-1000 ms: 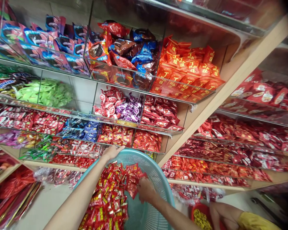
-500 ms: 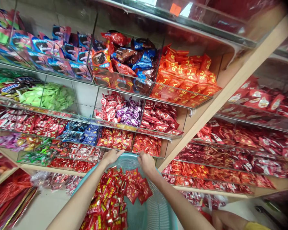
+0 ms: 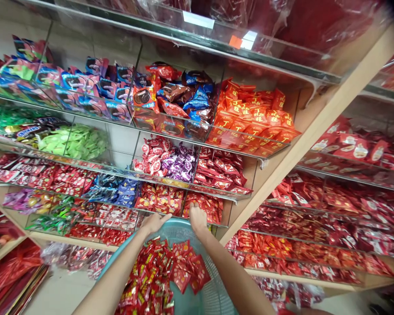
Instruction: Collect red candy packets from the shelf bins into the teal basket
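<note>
On my left, red foil bags (image 3: pixel 11 262) lie on a low shelf, and Snickers bars (image 3: pixel 22 131) sit in an acrylic bin higher up. My left hand (image 3: pixel 156 222) is at the far rim of the teal plastic basket (image 3: pixel 180 228), its grip clamped on that rim. The basket, held above the floor, carries a heap of red-and-gold sweet packets (image 3: pixel 144 275) and, just beside them, flatter red sachets (image 3: pixel 187 271). My right hand (image 3: pixel 197 218) is at the same rim, fingers together; I cannot tell whether its grip closes on anything. Behind it, an acrylic bin holds red wrapped sweets (image 3: pixel 203 208). Further right, orange packets (image 3: pixel 249 116) fill a bin beside a pale wooden shelf upright (image 3: pixel 302 168).
</note>
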`<state>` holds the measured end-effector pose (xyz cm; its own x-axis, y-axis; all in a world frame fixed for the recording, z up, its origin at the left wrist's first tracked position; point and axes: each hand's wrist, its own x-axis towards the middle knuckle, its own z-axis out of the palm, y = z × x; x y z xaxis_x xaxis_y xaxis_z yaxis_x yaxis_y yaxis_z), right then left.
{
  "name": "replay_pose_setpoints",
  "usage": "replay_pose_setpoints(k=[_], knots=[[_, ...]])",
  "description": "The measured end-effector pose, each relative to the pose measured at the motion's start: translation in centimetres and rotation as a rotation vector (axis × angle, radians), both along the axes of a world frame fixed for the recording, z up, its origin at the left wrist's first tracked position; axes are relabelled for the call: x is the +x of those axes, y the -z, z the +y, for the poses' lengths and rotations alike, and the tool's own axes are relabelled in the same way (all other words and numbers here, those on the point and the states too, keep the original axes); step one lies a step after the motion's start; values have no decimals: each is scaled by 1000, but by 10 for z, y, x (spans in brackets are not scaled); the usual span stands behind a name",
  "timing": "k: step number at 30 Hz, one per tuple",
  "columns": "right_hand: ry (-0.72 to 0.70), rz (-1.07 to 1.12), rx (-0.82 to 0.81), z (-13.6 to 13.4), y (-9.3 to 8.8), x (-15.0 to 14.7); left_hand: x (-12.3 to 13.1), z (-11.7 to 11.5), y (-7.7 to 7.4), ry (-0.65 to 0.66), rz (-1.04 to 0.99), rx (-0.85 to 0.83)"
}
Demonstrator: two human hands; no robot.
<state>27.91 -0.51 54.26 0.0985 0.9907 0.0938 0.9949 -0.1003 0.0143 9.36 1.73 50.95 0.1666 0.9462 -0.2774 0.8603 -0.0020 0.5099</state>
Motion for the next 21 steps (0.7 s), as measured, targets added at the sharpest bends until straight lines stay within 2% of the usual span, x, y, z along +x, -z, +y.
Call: replay_pose_setpoints(k=[4, 7, 10, 13, 15, 17, 21], knots=[[1, -18, 61, -8, -8, 21, -1, -2, -2, -9, 8, -17], [-3, 53, 163, -21, -16, 38, -1, -2, -2, -1, 5, -20], [-29, 268, 314, -41, -20, 47, -1, 0, -2, 22, 0, -15], [-43, 597, 430, -68, -17, 44, 0, 1, -3, 31, 7, -10], [5, 860, 387, -86, -10, 36, 0, 0, -3, 32, 8, -17], [71, 1100, 269, -103, 1, 28, -1, -1, -4, 38, 13, -20], [152, 1369, 31, -124, 29, 18, -1, 0, -4, 47, 31, -11]])
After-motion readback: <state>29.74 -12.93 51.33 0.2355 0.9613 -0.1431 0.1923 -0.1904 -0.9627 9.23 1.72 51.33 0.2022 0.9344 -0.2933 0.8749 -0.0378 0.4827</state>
